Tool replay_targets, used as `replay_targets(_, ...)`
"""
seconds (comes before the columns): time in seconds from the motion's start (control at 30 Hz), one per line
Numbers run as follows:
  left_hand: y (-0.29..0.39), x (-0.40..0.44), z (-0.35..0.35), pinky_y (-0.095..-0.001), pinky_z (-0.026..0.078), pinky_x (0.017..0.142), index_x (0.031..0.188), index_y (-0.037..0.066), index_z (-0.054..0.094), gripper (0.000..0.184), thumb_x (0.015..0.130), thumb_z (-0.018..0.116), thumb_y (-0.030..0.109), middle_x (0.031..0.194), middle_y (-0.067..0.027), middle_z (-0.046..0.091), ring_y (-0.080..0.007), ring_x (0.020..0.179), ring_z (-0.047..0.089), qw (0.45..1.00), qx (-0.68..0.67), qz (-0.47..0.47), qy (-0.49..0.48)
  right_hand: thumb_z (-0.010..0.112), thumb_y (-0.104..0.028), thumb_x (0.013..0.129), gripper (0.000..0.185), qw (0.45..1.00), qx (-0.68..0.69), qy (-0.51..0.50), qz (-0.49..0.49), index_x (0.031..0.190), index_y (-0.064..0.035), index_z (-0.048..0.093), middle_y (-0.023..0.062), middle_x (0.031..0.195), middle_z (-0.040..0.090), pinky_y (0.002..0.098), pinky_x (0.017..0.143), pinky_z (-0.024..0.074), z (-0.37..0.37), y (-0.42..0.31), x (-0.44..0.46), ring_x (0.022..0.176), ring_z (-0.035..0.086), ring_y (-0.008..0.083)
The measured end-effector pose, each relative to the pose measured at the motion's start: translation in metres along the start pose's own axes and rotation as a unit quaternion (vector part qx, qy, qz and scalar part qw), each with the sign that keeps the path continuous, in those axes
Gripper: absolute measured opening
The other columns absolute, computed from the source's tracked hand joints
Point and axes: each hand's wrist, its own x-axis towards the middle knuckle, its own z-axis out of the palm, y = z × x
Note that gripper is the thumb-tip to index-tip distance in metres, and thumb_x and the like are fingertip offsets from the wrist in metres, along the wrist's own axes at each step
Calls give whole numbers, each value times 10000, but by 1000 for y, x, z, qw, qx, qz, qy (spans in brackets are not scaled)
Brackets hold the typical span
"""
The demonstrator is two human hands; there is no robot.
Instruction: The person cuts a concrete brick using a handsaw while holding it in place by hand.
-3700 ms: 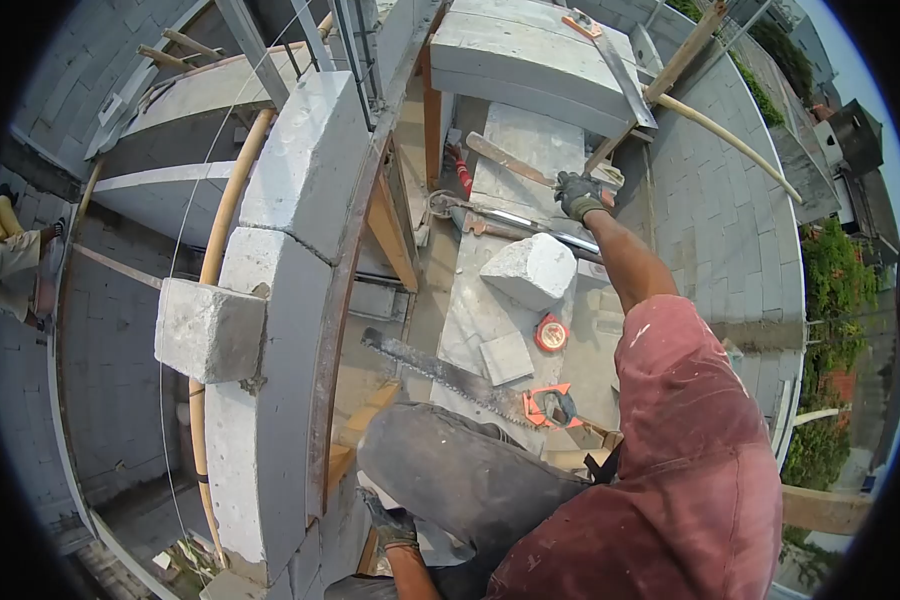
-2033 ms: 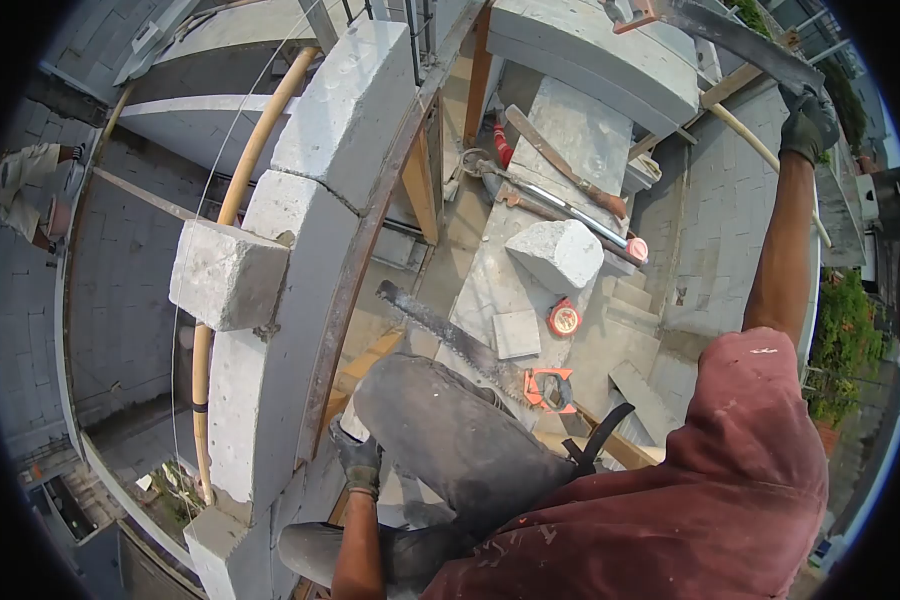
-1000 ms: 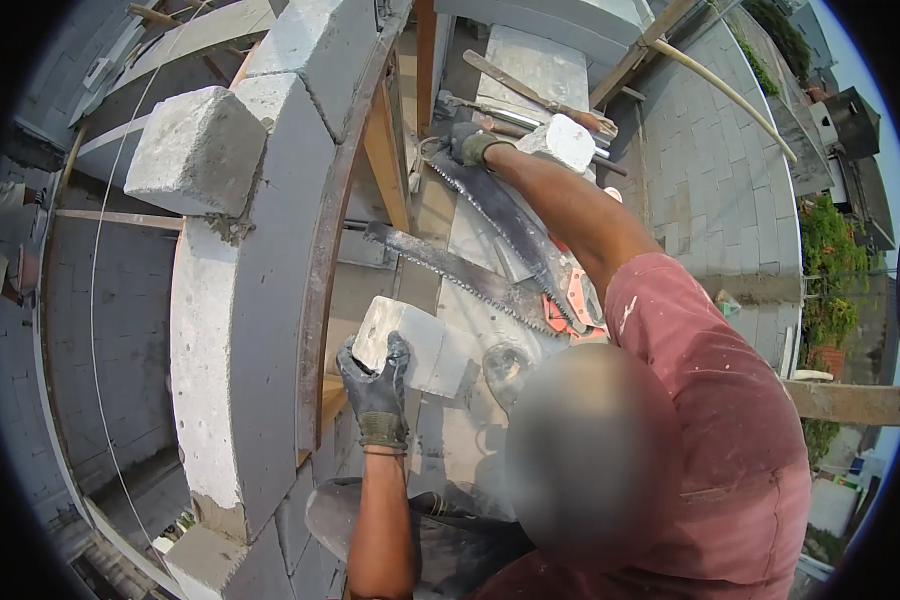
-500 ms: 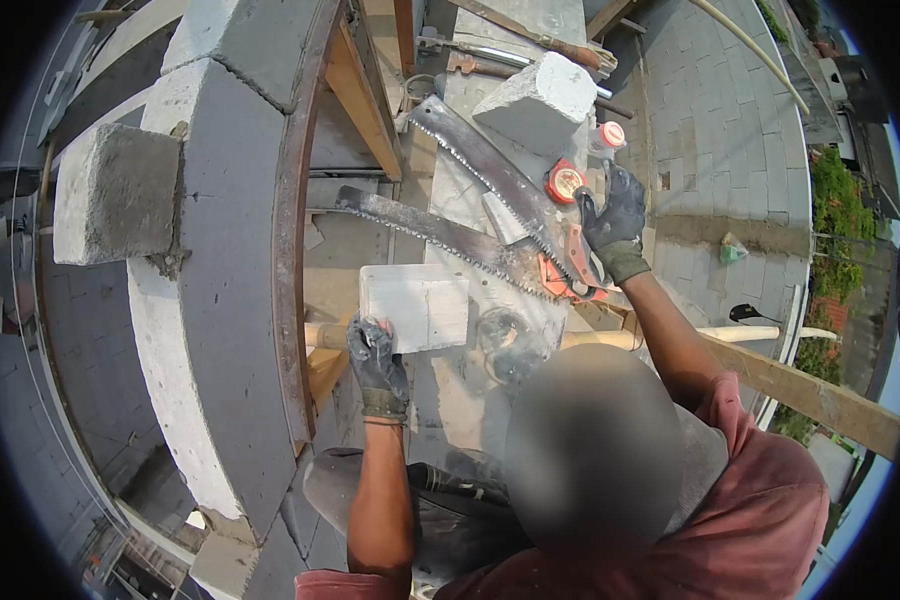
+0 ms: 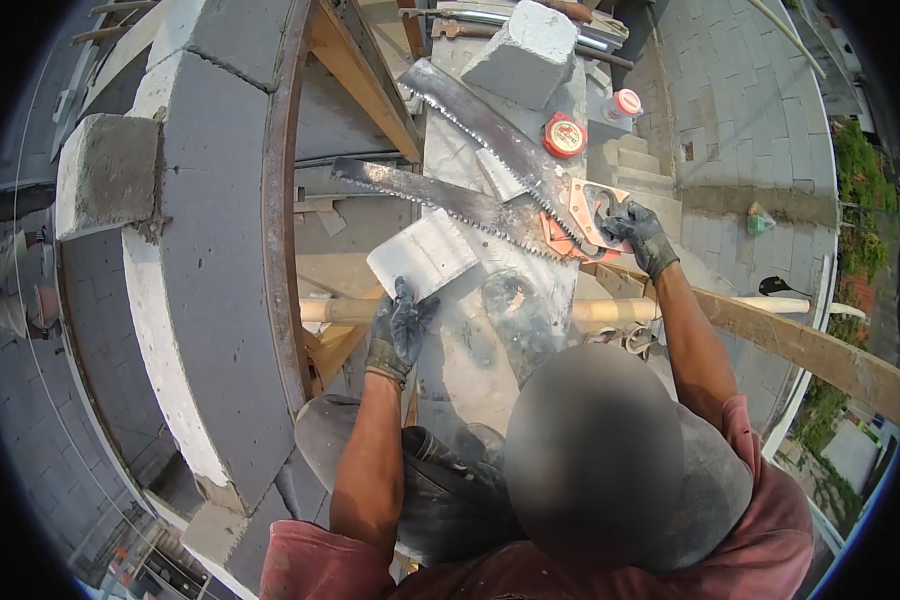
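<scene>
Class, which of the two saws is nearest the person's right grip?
The upper saw: its orange handle is at the right grip and overlaps the handle of the lower saw.

No lettering can be read, even on the red tape measure point(image 5: 564, 135).

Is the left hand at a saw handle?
No, the left hand is at the pale block, while the right hand is at a saw handle.

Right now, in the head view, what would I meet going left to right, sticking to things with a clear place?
Jutting wall block, left hand, red tape measure, right hand, greenery.
</scene>
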Motion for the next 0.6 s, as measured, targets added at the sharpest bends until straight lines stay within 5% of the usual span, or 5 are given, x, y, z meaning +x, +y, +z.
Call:
replay_targets(0.2,2,-10,5,-374,545,981,1376,17,381,713,854,830,205,1398,-181,487,-232,1181,596,921,356,159,-5,732,12,836,154,997,35,11,-63,906,-76,626,-38,834,611,277,688,522,-7,-25,-14,735,579,90)
replay_targets(0.37,9,-10,11,-374,508,1030,1538,11,73,1290,626,962,218,1410,-192,448,-291,1256,547,744,585,317,-62,771,-112,868,169,994,3,-83,-71,992,-52,673,-29,826,621,242,608,465,29,-96,-68,695,524,50)
replay_targets(0.47,14,-10,17,-370,483,1063,1564,17,3,1358,625,964,210,1412,-200,437,-291,1292,511,700,626,341,-34,759,-174,901,224,991,-88,-59,-78,1051,-22,692,-20,821,638,241,596,460,56,-113,-91,684,522,42)
replay_targets(0.53,20,-30,36,-443,376,1153,1584,39,65,1321,654,933,396,1430,-221,400,-331,1360,414,765,589,257,-28,748,-203,920,256,984,-146,-24,-95,1080,-10,697,-16,815,645,243,586,459,70,-113,-99,670,528,41)
replay_targets(0.6,16,-23,15,-503,265,1189,1557,52,240,1159,691,851,521,1441,-223,385,-359,1406,315,522,787,325,-55,720,-218,945,301,911,-239,-16,-335,1136,12,689,10,815,670,236,555,461,78,-103,-107,626,542,31)
